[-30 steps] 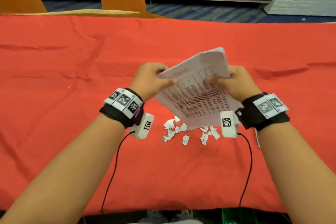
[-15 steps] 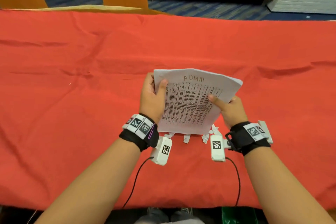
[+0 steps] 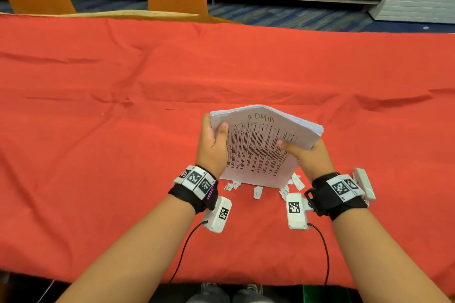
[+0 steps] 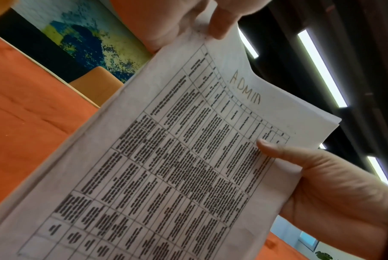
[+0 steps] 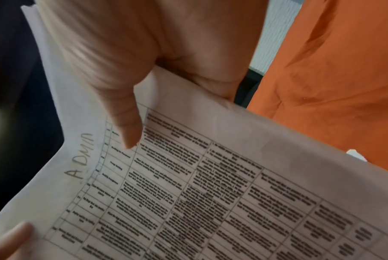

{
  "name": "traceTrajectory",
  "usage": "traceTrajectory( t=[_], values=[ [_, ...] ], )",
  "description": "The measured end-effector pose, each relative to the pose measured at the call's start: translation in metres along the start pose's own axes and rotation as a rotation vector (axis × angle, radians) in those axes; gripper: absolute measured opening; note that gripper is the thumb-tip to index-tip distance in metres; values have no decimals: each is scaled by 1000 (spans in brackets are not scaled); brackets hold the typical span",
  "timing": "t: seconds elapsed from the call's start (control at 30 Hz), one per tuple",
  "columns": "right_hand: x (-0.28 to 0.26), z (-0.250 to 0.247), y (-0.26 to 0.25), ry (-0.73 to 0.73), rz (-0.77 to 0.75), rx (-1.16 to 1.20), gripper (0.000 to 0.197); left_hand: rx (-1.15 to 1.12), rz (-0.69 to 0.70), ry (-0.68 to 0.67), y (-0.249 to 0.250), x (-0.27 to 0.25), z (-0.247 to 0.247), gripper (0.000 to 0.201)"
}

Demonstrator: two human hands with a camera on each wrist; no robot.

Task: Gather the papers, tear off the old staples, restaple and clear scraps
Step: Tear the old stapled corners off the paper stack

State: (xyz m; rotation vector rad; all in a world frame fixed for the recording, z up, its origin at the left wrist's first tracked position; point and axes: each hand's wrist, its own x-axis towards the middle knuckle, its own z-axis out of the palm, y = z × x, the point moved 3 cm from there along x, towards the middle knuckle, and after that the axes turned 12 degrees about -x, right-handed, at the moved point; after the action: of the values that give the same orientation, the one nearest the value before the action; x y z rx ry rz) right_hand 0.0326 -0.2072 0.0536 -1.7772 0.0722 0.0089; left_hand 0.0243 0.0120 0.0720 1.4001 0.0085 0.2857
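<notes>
Both hands grip a thick stack of white printed papers (image 3: 258, 152) marked "ADMIN", raised over the red-clothed worktop (image 3: 98, 155): left hand (image 3: 212, 147) at its 9 o'clock edge, right hand (image 3: 311, 158) at 3 o'clock, thumbs on top. Small torn white paper scraps (image 3: 257, 191) lie at 6 o'clock.

The papers (image 3: 258, 150) hide some scraps (image 3: 257, 192); their print is blurred.

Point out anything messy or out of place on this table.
Torn paper scraps lie scattered on the red tablecloth, just below the paper stack that the left hand and right hand hold. The stack bows upward in the middle.
</notes>
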Motion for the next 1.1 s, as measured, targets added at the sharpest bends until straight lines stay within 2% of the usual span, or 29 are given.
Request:
traceTrajectory(
  t=[0.03, 0.13, 0.27, 0.43, 0.5, 0.6, 0.63, 0.7, 0.83, 0.93, 1.1],
  values=[
    [-1, 1, 0, -19, 1, -2, 31, -6, -8, -9, -1, -2, 1, 16],
    [-2, -1, 0, -23, -4, 3, 33, -41, -23, 2, -5, -4, 0, 20],
    [1, -2, 1, -10, 11, 91, 34, -95, 23, -4, 3, -3, 3, 20],
    [3, -5, 4, -34, 45, 52, 33, -97, -19, 91, 4, -2, 2, 45],
    [3, -4, 3, -57, 45, 39, 35, -94, -23, 123, 5, -1, 2, 38],
    [4, -3, 2, -56, 44, 50, 48, -99, -22, 123, 8, 0, 4, 29],
    [5, -2, 0, -55, 29, 48, 45, -98, -22, 118, 7, 1, 3, 29],
    [6, -2, -1, -36, -1, 38, 35, -102, -16, 67, 7, 1, 3, 27],
    [8, -2, -4, 20, 6, 45, 29, -78, -26, -87, 6, 4, 2, 13],
    [8, -2, -10, 50, -3, 14, 25, 32, -12, -39, 8, 12, 2, 13],
    [5, -2, -24, 75, -98, -10, 31, 197, 146, 1, 26, 18, 6, 4]
  ],
)
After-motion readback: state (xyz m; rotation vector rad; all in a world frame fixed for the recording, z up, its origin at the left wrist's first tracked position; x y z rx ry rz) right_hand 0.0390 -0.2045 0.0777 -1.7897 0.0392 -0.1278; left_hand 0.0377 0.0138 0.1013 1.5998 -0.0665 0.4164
